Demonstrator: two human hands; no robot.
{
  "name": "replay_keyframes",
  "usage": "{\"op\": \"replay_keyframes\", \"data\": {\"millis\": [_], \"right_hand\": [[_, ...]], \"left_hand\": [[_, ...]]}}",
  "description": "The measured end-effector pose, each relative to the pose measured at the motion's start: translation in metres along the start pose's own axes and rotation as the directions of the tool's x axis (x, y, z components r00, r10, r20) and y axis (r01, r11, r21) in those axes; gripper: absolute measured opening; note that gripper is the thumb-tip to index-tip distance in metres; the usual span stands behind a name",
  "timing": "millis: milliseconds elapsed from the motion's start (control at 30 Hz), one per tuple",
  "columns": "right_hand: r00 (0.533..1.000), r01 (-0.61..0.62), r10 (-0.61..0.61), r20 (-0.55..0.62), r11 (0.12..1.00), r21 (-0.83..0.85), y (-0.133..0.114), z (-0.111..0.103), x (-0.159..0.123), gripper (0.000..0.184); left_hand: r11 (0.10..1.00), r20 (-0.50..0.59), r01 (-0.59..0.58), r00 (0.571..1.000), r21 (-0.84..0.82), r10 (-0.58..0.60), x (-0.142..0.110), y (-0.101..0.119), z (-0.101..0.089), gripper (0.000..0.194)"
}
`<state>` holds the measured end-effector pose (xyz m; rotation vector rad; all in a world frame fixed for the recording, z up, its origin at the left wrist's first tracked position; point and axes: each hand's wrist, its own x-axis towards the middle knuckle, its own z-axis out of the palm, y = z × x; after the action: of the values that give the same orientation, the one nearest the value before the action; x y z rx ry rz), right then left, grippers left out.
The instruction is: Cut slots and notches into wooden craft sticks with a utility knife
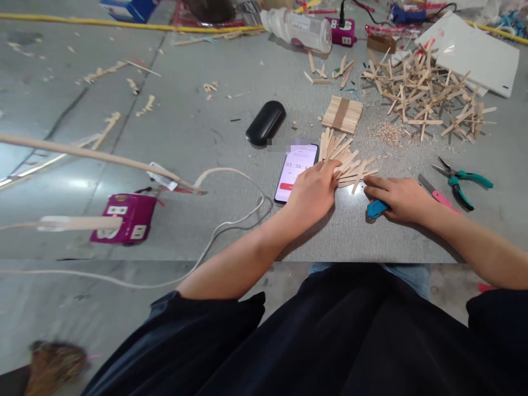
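Observation:
My left hand [312, 190] lies on the grey table [198, 143], fingers reaching onto a loose pile of flat wooden sticks [344, 157] beside a phone [293, 170] showing a timer. The fingers are bent over the sticks; a grip on any one stick is not clear. My right hand [402, 198] rests just right of the pile, closed around a blue tool [376, 208] whose end pokes out to the left. A banded bundle of sticks [342, 114] sits beyond the pile.
Green-handled pliers [464, 181] and a pink-handled tool [433, 192] lie to the right. A heap of glued stick crosses [424, 96], a white board [470, 52], a black case [265, 122], a clear bottle [299, 30] and a magenta power strip [126, 217] with white cable surround the work spot.

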<state>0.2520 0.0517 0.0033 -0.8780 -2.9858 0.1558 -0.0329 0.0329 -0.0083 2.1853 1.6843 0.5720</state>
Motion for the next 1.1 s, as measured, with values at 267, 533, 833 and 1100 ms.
{"op": "replay_keyframes", "data": {"millis": [267,533,833,1100], "right_hand": [[0.999,-0.038,0.036,-0.021,0.997,-0.069,-0.006,-0.003,0.013,0.041],[0.799,-0.009,0.113,-0.591,0.984,0.175,0.046,-0.003,-0.028,0.012],[0.312,0.026,0.366,-0.877,0.919,0.393,0.050,-0.005,-0.021,0.050],[0.425,0.095,0.490,-0.761,0.812,0.576,0.024,0.016,-0.023,0.070]], "left_hand": [[0.974,-0.180,-0.075,0.983,-0.213,0.037,0.003,-0.002,-0.008,0.036],[0.932,0.253,-0.261,0.912,-0.251,0.324,-0.020,0.037,0.005,0.026],[0.891,0.278,-0.453,0.857,0.005,0.434,0.000,0.071,0.025,0.031],[0.638,0.272,-0.700,0.713,0.320,0.646,-0.069,0.082,0.011,0.058]]}}
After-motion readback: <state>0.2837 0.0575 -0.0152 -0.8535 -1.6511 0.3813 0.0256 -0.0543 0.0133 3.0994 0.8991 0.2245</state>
